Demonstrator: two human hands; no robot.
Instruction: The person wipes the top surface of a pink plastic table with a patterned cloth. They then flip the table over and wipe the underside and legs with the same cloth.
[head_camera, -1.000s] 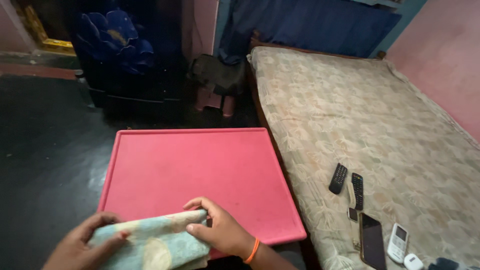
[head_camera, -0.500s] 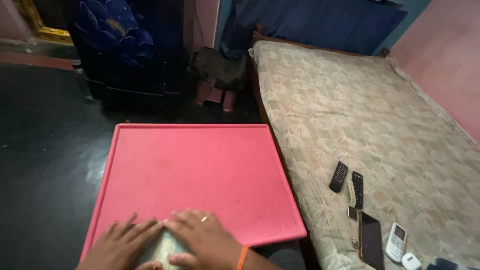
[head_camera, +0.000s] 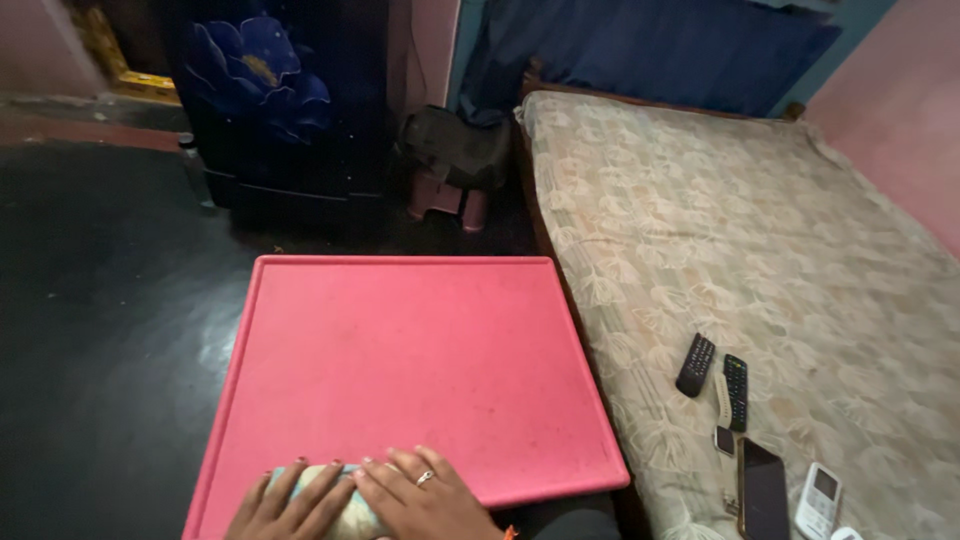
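Hands press flat at the near edge of the pink worktop (head_camera: 420, 350). The left hand (head_camera: 285, 508) lies palm down with fingers spread on a folded pale blue-green cloth (head_camera: 340, 512), and the right hand (head_camera: 425, 500), wearing a ring, lies beside it with fingers stretched out over the same cloth. Neither hand is clenched; both are released flat, pressing the cloth rather than grasping it. Only a small part of the cloth shows between and under the fingers, close to the worktop's front rim.

To the right of the worktop, touching or just beside it, stands a bed (head_camera: 760, 250) with a leaf-patterned cover. On its near part lie two black remote controls (head_camera: 715, 370) side by side, a dark smartphone (head_camera: 764, 490) and a white handset (head_camera: 820, 495) near it. Beyond the worktop, on the dark floor (head_camera: 100, 300), stand a black cabinet with a blue flower design (head_camera: 270, 100) and a small pink stool (head_camera: 447, 195) carrying a dark bag (head_camera: 455, 140).
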